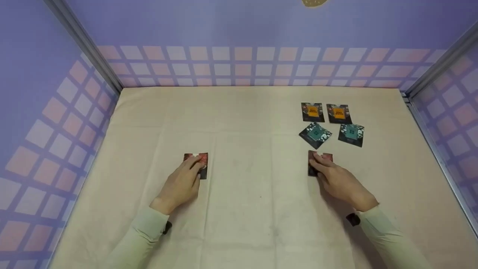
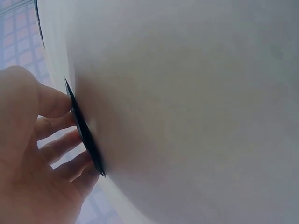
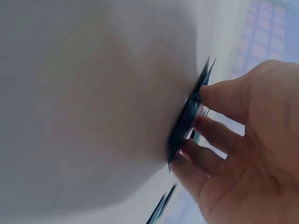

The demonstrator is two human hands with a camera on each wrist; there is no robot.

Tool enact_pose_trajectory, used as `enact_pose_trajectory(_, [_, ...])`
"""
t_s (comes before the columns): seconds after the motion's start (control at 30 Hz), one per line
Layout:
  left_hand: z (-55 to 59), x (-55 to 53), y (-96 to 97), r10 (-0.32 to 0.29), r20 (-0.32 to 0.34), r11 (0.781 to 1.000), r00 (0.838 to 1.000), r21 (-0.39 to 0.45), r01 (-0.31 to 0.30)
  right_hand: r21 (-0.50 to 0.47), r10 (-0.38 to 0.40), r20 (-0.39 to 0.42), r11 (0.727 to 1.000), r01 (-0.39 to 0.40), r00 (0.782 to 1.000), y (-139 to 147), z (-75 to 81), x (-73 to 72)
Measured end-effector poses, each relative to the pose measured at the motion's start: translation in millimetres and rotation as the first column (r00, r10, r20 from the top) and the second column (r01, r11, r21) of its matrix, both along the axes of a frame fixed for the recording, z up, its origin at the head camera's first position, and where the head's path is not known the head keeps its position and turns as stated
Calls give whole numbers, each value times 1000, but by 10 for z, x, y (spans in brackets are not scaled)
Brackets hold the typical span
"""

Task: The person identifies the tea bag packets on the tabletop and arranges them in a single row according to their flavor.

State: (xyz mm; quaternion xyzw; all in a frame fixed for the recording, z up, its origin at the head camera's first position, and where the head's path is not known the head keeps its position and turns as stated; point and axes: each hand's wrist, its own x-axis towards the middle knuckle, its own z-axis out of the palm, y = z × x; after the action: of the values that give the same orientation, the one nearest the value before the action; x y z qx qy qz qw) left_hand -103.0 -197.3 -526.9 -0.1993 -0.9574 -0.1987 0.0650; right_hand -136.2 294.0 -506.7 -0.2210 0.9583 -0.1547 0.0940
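Observation:
Flat on the table, left of centre in the head view, lies a small red and black packet (image 1: 204, 173). My left hand (image 1: 180, 185) grips it from above; in the left wrist view its thumb (image 2: 55, 101) and fingers meet the dark thin packet (image 2: 85, 135) along its length. A second red and black packet (image 1: 312, 171) lies to the right, below several other packets. My right hand (image 1: 341, 183) holds it with thumb and fingers. From the right wrist, this dark packet (image 3: 184, 123) looks slightly puffed, with two pointed corners showing; the hands cover much of both packets.
Two packets with orange centres, one left (image 1: 313, 112) and one right (image 1: 338, 113), lie at the back right. Below them are two teal-centred packets, a tilted one (image 1: 316, 135) and another (image 1: 351, 135). A cream cloth (image 1: 239, 209) covers the table; checked walls (image 1: 242, 67) enclose it.

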Motion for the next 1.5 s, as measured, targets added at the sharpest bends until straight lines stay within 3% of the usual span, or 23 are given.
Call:
enact_pose_trajectory(0.33, [21,-38,-24,24,4,1000,1000,-10,-24,42,19,-62,999,-16,998,-576,-16,-102])
enact_pose_trajectory(0.6, [17,-58,-18,34,-10,999,999,-31,-35,41,95,-61,995,-92,994,-1076,-13,-120])
enact_pose_trajectory(0.83, [-9,-43,2,33,-37,999,999,-18,-33,30,87,-62,996,-85,994,-1335,-38,-93])
enact_pose_trajectory(1.07, [-42,-15,17,15,-65,999,998,-27,-17,64,132,-80,990,-127,988,-1628,-69,-30])
enact_pose_trajectory(1.5, [-32,-51,37,35,-35,999,999,-35,-36,145,164,-57,977,-154,985,-2281,-20,-7])
